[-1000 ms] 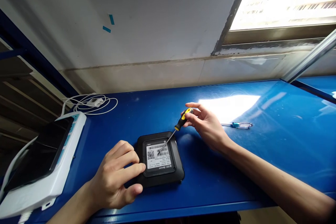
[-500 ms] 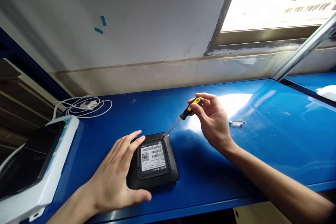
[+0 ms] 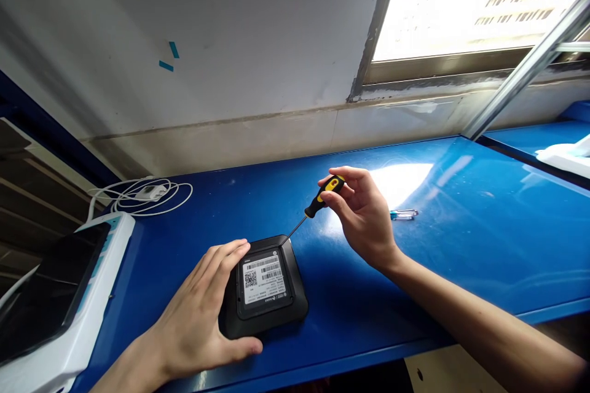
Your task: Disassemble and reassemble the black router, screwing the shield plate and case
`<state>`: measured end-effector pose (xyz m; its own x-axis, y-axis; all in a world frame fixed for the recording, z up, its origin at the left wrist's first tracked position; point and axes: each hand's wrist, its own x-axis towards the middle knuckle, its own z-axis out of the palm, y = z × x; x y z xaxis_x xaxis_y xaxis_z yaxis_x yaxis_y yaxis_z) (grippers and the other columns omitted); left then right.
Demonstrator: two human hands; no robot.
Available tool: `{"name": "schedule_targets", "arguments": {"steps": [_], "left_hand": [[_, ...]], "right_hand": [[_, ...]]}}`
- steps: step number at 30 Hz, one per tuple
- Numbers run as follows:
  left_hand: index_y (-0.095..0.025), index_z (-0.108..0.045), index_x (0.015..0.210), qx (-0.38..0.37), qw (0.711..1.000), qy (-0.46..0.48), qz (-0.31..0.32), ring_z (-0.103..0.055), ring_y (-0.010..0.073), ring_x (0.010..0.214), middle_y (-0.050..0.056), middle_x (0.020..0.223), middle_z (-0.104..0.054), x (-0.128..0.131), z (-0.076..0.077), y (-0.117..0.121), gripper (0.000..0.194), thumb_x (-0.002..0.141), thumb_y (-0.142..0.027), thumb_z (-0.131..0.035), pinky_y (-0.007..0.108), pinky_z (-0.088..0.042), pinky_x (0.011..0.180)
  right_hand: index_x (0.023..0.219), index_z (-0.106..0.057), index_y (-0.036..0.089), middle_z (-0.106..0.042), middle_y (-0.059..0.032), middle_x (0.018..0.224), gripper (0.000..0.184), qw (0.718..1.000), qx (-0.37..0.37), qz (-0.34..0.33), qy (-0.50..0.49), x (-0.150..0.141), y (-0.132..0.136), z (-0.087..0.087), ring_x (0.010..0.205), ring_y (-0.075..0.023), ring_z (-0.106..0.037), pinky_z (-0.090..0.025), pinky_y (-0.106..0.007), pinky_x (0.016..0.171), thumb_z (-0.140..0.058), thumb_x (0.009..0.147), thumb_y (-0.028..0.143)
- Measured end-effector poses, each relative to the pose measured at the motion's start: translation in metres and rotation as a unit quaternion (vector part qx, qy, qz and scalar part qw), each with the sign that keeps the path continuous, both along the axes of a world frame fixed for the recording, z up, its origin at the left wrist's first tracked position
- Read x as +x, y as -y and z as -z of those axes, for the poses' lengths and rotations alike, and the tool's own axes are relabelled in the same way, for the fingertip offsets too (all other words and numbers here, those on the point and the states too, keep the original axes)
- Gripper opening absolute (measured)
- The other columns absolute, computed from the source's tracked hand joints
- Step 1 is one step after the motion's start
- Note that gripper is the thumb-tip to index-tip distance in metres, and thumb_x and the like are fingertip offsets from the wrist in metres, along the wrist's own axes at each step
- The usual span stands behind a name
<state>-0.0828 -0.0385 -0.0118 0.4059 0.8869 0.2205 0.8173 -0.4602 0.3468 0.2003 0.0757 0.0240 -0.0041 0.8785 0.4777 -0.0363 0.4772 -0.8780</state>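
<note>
A black square electronic box (image 3: 300, 295) lies on the blue table, its white label with a QR code and barcodes facing up. My left hand (image 3: 198, 313) spans its left side, fingertips on the far edge and thumb along the near edge, bracing it. Between the thumb and fingers of my right hand (image 3: 364, 215) is a screwdriver (image 3: 318, 198) with a black and yellow handle. Its shaft slants down to the left, and the tip meets the recess by the box's far right corner. Whether a screw sits there is too small to tell.
A second screwdriver with a clear handle (image 3: 405, 214) lies beyond my right wrist. At left stands a white device with a dark screen (image 3: 55, 288), near a coiled white cable with a plug (image 3: 154, 192). The wall (image 3: 230, 141) borders the table's (image 3: 461, 245) far side.
The screwdriver tip has gone from over the label to the box's far right corner. My left hand has opened from curled fingers and spread round the box's left side. The view has shifted slightly right.
</note>
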Motion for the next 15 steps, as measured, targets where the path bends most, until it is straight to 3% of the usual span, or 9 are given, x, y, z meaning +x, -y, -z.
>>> {"name": "schedule_targets", "arguments": {"steps": [5,9,13,15], "left_hand": [[-0.027,-0.020,0.158,0.005,0.999,-0.014,0.037,-0.049,0.0422,0.135,0.017,0.151,-0.047,0.006,-0.004,-0.010,0.114,0.070,-0.062,-0.083,0.062,-0.050,0.108],[-0.026,-0.021,0.157,0.003,0.998,-0.031,0.059,-0.050,0.0399,0.132,0.016,0.147,-0.049,0.028,-0.011,-0.028,0.112,0.069,-0.054,-0.084,0.060,-0.050,0.107],[-0.024,-0.026,0.156,0.003,0.997,-0.037,0.075,-0.051,0.0387,0.128,0.015,0.144,-0.049,0.046,-0.014,-0.045,0.109,0.068,-0.052,-0.083,0.059,-0.051,0.105],[-0.025,-0.027,0.156,0.006,0.996,-0.036,0.081,-0.051,0.0386,0.127,0.014,0.142,-0.048,0.050,-0.012,-0.049,0.108,0.068,-0.053,-0.083,0.059,-0.052,0.104]], "right_hand": [[0.124,-0.060,0.031,-0.073,-0.0026,0.118,0.024,0.998,0.042,-0.034,0.014,-0.001,0.007,-0.005,0.099,-0.0200,-0.077,-0.066,-0.042,0.087,-0.060,0.100,0.035],[0.127,-0.059,0.029,-0.071,-0.0058,0.126,0.027,0.999,0.031,0.005,-0.015,0.003,0.001,-0.009,0.106,-0.0220,-0.076,-0.065,-0.042,0.090,-0.055,0.102,0.037],[0.129,-0.060,0.029,-0.069,-0.0007,0.097,0.037,0.998,0.009,0.062,-0.024,0.014,-0.016,-0.002,0.084,-0.0189,-0.076,-0.065,-0.036,0.073,-0.066,0.095,0.042],[0.126,-0.063,0.028,-0.064,0.0021,0.082,0.037,0.994,0.004,0.108,0.010,0.019,-0.023,0.002,0.076,-0.0168,-0.072,-0.063,-0.034,0.073,-0.067,0.094,0.046]]}}
